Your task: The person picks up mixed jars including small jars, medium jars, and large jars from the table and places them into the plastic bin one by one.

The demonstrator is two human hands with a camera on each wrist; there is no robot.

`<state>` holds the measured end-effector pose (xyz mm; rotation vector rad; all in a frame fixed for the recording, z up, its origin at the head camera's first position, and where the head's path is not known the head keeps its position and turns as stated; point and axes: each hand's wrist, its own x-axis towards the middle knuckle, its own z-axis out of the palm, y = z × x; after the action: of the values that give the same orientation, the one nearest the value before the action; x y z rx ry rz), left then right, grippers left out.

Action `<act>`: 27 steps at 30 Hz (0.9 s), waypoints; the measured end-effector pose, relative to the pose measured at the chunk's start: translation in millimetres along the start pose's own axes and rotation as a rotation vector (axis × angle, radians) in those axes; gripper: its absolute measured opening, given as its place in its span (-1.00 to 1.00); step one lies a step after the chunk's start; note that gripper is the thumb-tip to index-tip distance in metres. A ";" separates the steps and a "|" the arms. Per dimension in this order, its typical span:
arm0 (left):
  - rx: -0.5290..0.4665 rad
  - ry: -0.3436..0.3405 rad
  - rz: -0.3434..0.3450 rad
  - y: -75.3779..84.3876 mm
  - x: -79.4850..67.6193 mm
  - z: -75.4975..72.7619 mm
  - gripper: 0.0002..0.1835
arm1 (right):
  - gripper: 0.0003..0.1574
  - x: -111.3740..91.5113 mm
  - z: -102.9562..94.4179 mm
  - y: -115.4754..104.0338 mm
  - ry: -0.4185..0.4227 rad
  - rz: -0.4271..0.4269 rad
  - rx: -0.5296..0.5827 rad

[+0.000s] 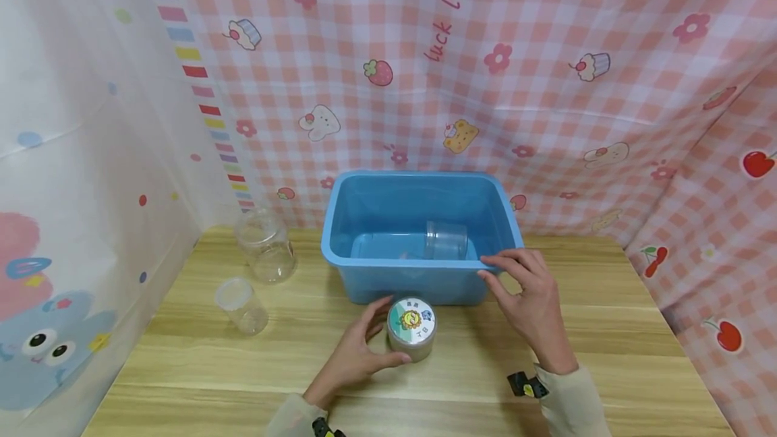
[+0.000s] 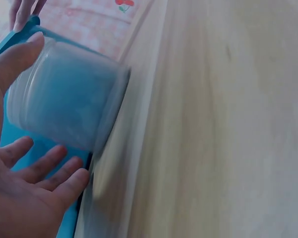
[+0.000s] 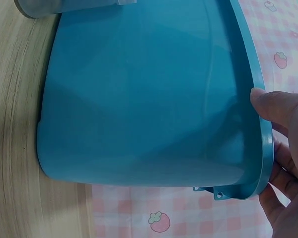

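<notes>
A clear round jar [image 1: 412, 336] stands upright on the table, its lid bearing a sun picture on white and green. Around its left side spreads my left hand [image 1: 363, 349]; in the left wrist view the fingers [image 2: 64, 173] are apart from the jar [image 2: 69, 94], while the thumb overlaps its edge, and contact there is unclear. Just behind is a blue plastic bin [image 1: 419, 283]. My right hand [image 1: 531, 299] pinches the bin's front right rim, thumb [image 3: 270, 103] outside and other fingers over the edge. Inside the bin a clear jar [image 1: 446, 240] lies on its side.
To the left on the wooden table [image 1: 182, 356] stand a larger clear jar [image 1: 267, 251] and a small clear container with a whitish lid [image 1: 243, 305]. A pink checked cloth [image 1: 413, 106] hangs behind the bin, and a white patterned cloth [image 1: 91, 120] hangs at the left.
</notes>
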<state>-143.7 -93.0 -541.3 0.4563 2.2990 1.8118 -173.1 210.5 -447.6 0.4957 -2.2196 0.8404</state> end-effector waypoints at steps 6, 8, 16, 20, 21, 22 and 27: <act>0.034 0.003 -0.002 -3.7 3.9 11.3 0.14 | -0.59 -0.5 0.2 0.3 0.001 0.006 0.007; 0.040 0.015 -0.002 -4.5 4.9 14.7 0.11 | -0.59 -0.6 0.1 0.4 0.000 0.009 0.007; 0.022 0.064 -0.010 -4.9 6.4 22.7 0.02 | -0.57 -0.7 -0.1 0.2 -0.002 0.014 0.005; 0.024 0.069 -0.007 -4.8 6.0 23.4 0.00 | -0.59 -0.8 0.0 0.0 0.000 0.018 0.005; 0.024 0.069 -0.007 -4.7 5.9 23.5 -0.01 | -0.59 -0.8 0.1 -0.2 0.001 0.020 0.005; 0.025 0.069 -0.005 -4.5 5.7 23.5 -0.02 | -0.60 -0.8 0.0 -0.3 0.000 0.023 0.004; 0.022 0.068 -0.001 -1.4 3.9 22.9 -0.01 | -0.60 -0.7 -0.1 -0.3 -0.003 0.032 -0.001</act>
<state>-140.0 -71.0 -548.1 0.4022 2.3660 1.8302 -172.4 210.4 -447.9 0.4625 -2.2363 0.8557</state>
